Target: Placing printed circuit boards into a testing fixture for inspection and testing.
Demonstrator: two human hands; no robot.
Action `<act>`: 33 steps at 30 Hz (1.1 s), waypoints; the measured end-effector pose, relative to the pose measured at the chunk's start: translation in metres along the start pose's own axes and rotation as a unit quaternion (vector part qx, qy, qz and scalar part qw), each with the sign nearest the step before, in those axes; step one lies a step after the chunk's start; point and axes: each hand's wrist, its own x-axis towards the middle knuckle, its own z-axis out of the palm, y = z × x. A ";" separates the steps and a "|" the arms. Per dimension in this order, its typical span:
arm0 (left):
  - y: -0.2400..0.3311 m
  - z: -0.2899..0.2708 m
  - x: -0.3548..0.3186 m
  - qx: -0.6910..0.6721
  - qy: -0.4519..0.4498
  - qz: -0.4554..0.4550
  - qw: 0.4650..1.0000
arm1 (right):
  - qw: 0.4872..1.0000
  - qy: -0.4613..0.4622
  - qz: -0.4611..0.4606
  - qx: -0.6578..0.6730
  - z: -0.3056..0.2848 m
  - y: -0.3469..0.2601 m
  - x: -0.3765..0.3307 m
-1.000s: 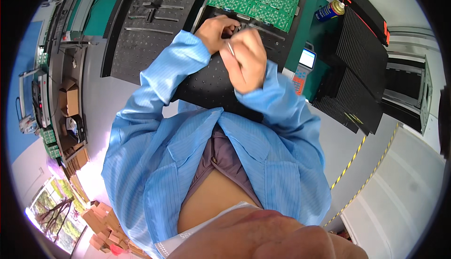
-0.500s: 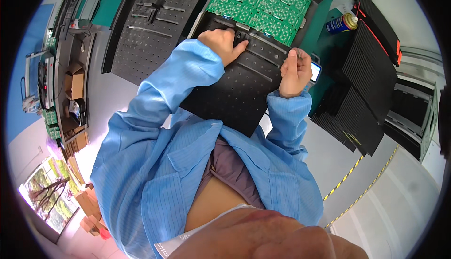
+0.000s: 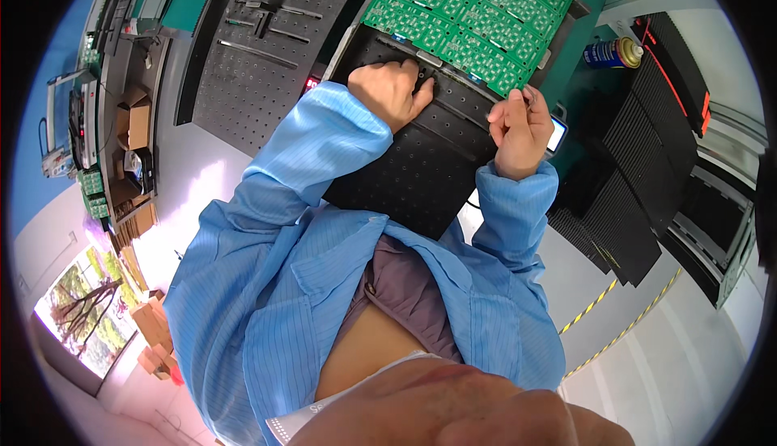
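Observation:
A green circuit board panel (image 3: 465, 21), divided into several repeated sections, lies on the far part of a black perforated plate (image 3: 396, 167). My left hand (image 3: 392, 92) rests on the plate just below the panel's near edge. Its fingers are curled down with their tips hidden, and the thumb stands a little apart. My right hand (image 3: 520, 132) is beside the panel's near right corner. Its fingers are bent in and the thumb presses toward the index finger in a pinch. Whatever is between them is too small or hidden to name. Blue sleeves cover both forearms.
A second black perforated plate (image 3: 267, 41) stands to the left. On the right are a blue spray can with a yellow top (image 3: 613, 53), a small lit screen (image 3: 556, 134) and black ribbed panels (image 3: 627, 179). Cardboard boxes (image 3: 133, 118) sit on a far-left shelf.
The view has shifted slightly, so the panel and plate appear lower and further right. My right hand has come up to the panel's near right corner. My left hand stays near the same spot.

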 end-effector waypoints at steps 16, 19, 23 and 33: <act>0.001 0.001 0.000 0.025 0.003 0.014 1.000 | 0.999 0.029 -0.003 0.021 0.008 0.004 0.000; -0.001 0.003 -0.002 0.030 0.015 0.023 0.999 | 1.000 0.024 -0.006 0.016 0.006 0.006 0.000; -0.003 0.005 -0.002 0.033 0.025 0.034 0.999 | 1.000 0.017 -0.007 0.010 0.005 0.008 0.000; -0.003 0.005 0.000 -0.008 0.055 0.055 0.997 | 0.999 0.042 -0.010 0.018 0.011 0.002 -0.003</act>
